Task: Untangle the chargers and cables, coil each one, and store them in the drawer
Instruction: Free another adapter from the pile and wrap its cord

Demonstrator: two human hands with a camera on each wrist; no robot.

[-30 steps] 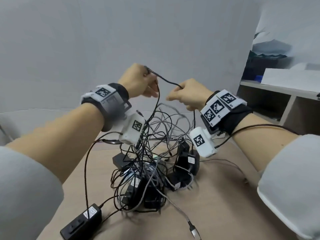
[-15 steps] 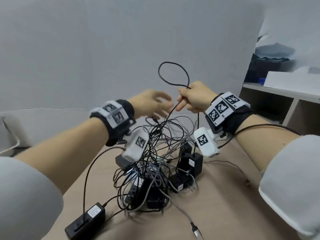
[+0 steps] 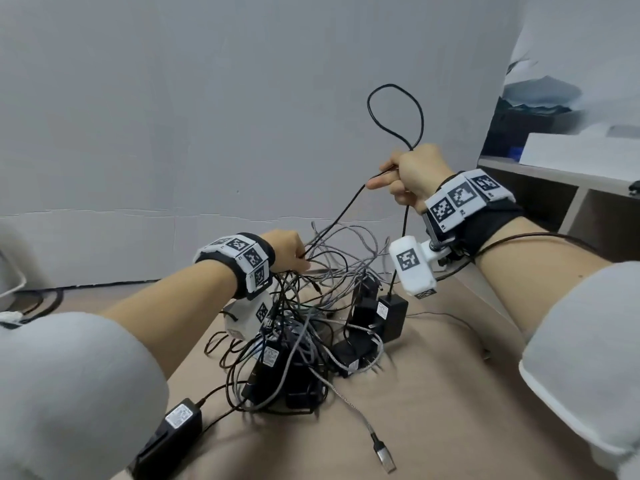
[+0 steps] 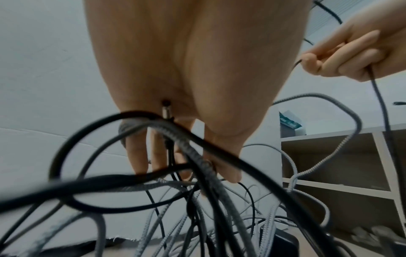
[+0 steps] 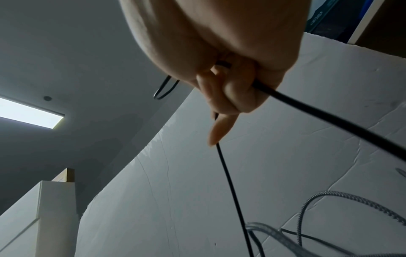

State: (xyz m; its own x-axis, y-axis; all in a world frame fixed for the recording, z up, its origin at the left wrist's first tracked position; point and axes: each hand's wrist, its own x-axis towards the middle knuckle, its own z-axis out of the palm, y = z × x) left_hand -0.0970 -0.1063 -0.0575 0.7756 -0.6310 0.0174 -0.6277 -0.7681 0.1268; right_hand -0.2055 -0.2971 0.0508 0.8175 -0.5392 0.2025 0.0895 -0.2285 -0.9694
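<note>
A tangle of black and grey braided cables and black chargers (image 3: 304, 341) lies on the tan table (image 3: 450, 393). My right hand (image 3: 405, 174) is raised above it, its fingers (image 5: 230, 90) curled round a thin black cable (image 3: 337, 218). That cable loops above the fist, and one strand drops to a black adapter (image 3: 391, 311). Another strand slants down to my left hand (image 3: 289, 251), which is low at the top of the tangle. My left hand's fingers (image 4: 140, 156) and thumb pinch it among other cables; a barrel plug (image 4: 165, 107) lies near the palm.
A black power brick (image 3: 169, 434) lies at the table's front left. A braided cable's USB plug (image 3: 384, 459) lies at the front. A shelf unit (image 3: 554, 174) stands to the right, and a grey wall is close behind the table.
My left hand let go beside the right hand and dropped into the tangle. My right hand rose slightly, and the black loop above it formed and grew larger.
</note>
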